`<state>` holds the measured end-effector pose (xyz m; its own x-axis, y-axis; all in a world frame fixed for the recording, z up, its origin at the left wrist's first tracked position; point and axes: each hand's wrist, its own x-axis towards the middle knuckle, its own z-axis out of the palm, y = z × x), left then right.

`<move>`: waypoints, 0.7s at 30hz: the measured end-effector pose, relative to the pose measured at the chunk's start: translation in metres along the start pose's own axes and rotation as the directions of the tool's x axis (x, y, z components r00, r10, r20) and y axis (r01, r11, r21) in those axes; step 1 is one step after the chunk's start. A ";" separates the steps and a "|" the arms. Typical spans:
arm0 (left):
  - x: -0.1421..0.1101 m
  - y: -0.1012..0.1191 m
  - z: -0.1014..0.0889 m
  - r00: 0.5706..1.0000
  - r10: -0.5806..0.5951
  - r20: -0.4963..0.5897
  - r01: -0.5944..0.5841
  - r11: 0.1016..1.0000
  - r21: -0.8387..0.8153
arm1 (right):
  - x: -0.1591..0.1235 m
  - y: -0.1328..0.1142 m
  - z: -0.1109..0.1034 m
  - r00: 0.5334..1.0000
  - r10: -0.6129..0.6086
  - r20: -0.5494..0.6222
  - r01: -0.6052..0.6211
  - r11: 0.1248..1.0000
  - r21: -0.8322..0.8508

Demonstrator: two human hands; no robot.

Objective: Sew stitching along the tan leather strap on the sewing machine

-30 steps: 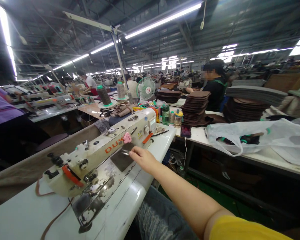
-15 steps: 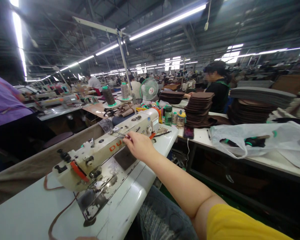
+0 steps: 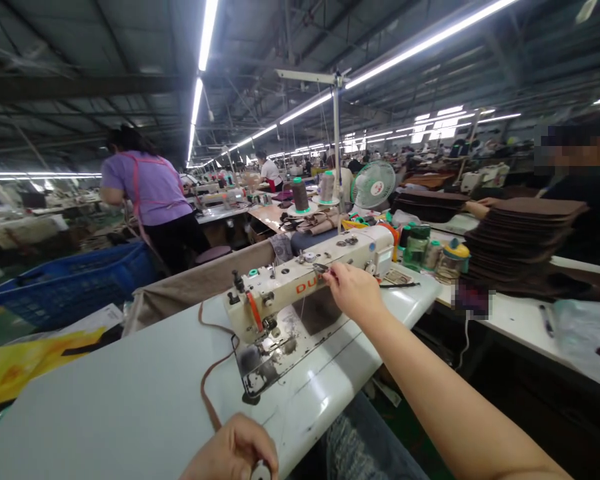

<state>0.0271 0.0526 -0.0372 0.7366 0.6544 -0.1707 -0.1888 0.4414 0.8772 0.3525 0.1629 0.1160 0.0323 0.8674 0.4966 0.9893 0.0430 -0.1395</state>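
Observation:
A white sewing machine [image 3: 325, 270] with an orange lever stands on a pale table. My right hand [image 3: 353, 290] is at the machine's upper arm, its fingers closed on a small pointed metal tool [image 3: 321, 268]; its exact kind is unclear. At the bottom edge, my left hand [image 3: 235, 450] pinches a round metal bobbin [image 3: 261, 472], partly cut off by the frame. A narrow brown strip [image 3: 207, 393] curls over the table between that hand and the machine head. Loose thread hangs below the machine's arm.
Thread cones [image 3: 300, 195], a green fan [image 3: 375, 185] and jars [image 3: 453, 260] stand behind. Stacked brown pieces [image 3: 523, 240] and a plastic bag [image 3: 587, 333] lie on the right-hand table. A blue crate [image 3: 75, 280] is at left, near a person in purple [image 3: 147, 190]; another person works at right.
The view has swung left, so the machine sits farther right in the picture. My left hand has come up into view with the bobbin. My right hand stays by the machine's arm.

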 end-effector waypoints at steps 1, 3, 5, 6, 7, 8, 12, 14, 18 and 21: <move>0.000 0.000 0.000 1.000 0.000 0.000 0.000 1.000 -0.002 | 0.001 0.000 -0.001 1.000 0.001 -0.010 -0.001 1.000 -0.005; -0.001 0.001 0.001 1.000 -0.004 -0.002 0.004 1.000 0.008 | 0.004 0.001 -0.003 1.000 0.016 -0.022 -0.017 1.000 -0.023; -0.001 0.002 0.001 1.000 -0.011 0.002 0.011 1.000 0.020 | 0.009 0.000 -0.004 1.000 0.028 -0.005 -0.028 0.999 -0.047; 0.000 0.003 0.002 1.000 -0.014 0.003 0.014 1.000 0.023 | 0.012 0.000 -0.003 1.000 0.024 0.011 -0.023 0.998 -0.056; 0.000 0.004 0.002 1.000 -0.012 0.002 0.012 1.000 0.024 | 0.015 -0.001 -0.002 1.000 0.014 0.025 -0.013 0.998 -0.061; 0.000 0.004 0.003 1.000 -0.009 0.003 0.009 1.000 0.024 | 0.017 -0.002 -0.001 0.999 0.001 0.036 0.001 0.998 -0.063; 0.000 0.001 0.003 1.000 0.002 0.009 -0.002 1.000 -0.004 | 0.025 -0.008 0.003 0.998 -0.052 0.045 0.054 0.997 -0.058; -0.001 -0.003 0.000 1.000 0.013 -0.021 -0.014 1.000 -0.025 | 0.027 -0.011 0.002 0.997 -0.056 0.054 0.059 0.996 -0.065; -0.001 -0.009 -0.007 0.999 0.013 -0.036 -0.013 1.000 -0.021 | 0.032 -0.014 -0.001 0.995 -0.040 0.089 0.045 0.998 -0.054; -0.001 -0.007 -0.008 1.000 0.009 -0.015 -0.009 1.000 0.003 | 0.034 -0.015 -0.005 0.994 -0.025 0.110 0.030 0.998 -0.048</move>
<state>0.0226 0.0538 -0.0464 0.7250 0.6675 -0.1698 -0.1933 0.4338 0.8800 0.3397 0.1894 0.1388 -0.0078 0.9152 0.4029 0.9955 0.0452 -0.0835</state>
